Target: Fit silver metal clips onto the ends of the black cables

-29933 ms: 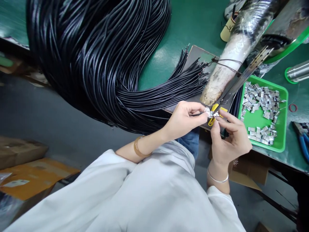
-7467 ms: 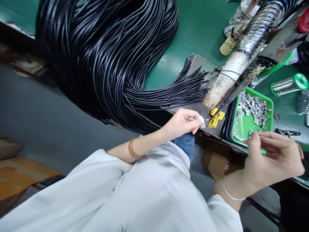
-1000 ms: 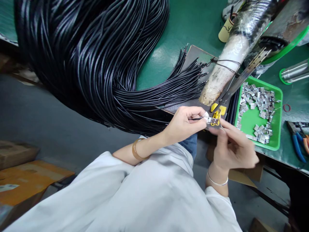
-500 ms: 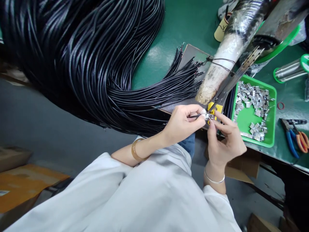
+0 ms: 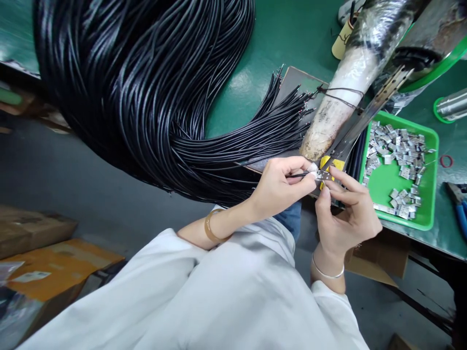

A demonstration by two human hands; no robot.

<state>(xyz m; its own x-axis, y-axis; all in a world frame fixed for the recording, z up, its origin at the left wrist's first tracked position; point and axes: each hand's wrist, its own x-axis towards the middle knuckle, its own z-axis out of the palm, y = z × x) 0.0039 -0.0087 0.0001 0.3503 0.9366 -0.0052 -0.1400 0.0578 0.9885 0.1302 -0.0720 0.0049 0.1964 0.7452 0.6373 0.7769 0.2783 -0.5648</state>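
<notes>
Since a second ago: your right hand (image 5: 346, 214) has come back from the tray side and closed in on your left hand (image 5: 279, 187).
Left hand: you pinch one black cable end (image 5: 298, 174) between thumb and forefinger.
Right hand: your fingertips grip a small metal shell (image 5: 326, 175), which touches the cable tip.
Shell position: between both hands, at 3 o'clock of your left, 11 o'clock of your right.
Nearby: green tray (image 5: 426, 201) of metal parts at 3 o'clock; black cable bundle (image 5: 146, 87) at 10 o'clock.
</notes>
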